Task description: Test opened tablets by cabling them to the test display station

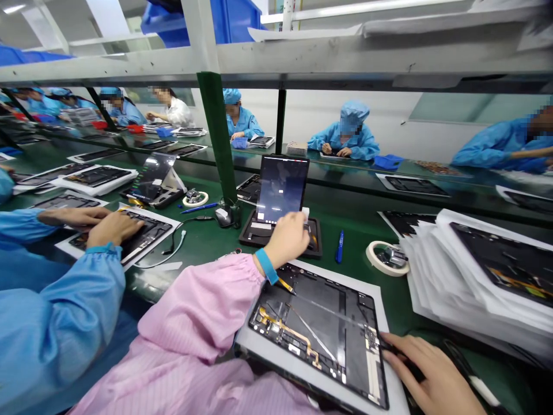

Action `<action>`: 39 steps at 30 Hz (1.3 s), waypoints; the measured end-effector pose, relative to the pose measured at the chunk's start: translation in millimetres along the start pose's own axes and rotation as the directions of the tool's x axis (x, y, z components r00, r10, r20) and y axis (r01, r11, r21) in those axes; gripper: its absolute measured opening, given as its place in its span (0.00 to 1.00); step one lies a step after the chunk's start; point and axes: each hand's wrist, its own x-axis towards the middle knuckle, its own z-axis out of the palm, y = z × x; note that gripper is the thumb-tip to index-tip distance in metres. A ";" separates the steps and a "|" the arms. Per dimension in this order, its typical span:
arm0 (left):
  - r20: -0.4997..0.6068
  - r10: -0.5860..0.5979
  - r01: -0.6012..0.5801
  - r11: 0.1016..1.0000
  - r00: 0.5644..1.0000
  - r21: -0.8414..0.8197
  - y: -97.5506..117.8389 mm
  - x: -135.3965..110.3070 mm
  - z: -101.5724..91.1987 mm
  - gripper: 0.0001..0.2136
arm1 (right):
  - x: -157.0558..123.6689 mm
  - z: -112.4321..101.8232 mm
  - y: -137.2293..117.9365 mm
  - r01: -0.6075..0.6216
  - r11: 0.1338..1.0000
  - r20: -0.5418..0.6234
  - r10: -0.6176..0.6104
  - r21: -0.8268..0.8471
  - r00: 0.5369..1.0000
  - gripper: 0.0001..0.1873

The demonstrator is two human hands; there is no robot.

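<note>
My left hand [288, 237], in a pink sleeve and blue wristband, is raised at the lower right of a lit tablet screen [281, 190]. Its fingers are curled and their tips are hidden, so touching cannot be told. The screen stands upright in a black tray-like housing [254, 235]. Before me an opened tablet housing [319, 323] lies on a white sheet, with gold flex cables and a thin strip across it. At its right edge my right hand [425, 369] is closed around a black cable end [415, 369], partly hidden by the fingers.
To the right are a blue pen [340, 246], a tape roll [374, 266] and a stack of housings between white sheets [453, 276]. At left, a co-worker's hands [108, 227] work on another housing. A mouse [223, 216] sits by a green post [218, 132]; a shelf [345, 60] crosses above.
</note>
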 end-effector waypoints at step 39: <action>0.523 0.264 -0.181 0.962 0.811 -0.206 43.1 -39.6 50.6 0.23 | 33.6 -14.3 -34.7 -0.641 0.187 0.523 0.434 0.745 0.734 0.18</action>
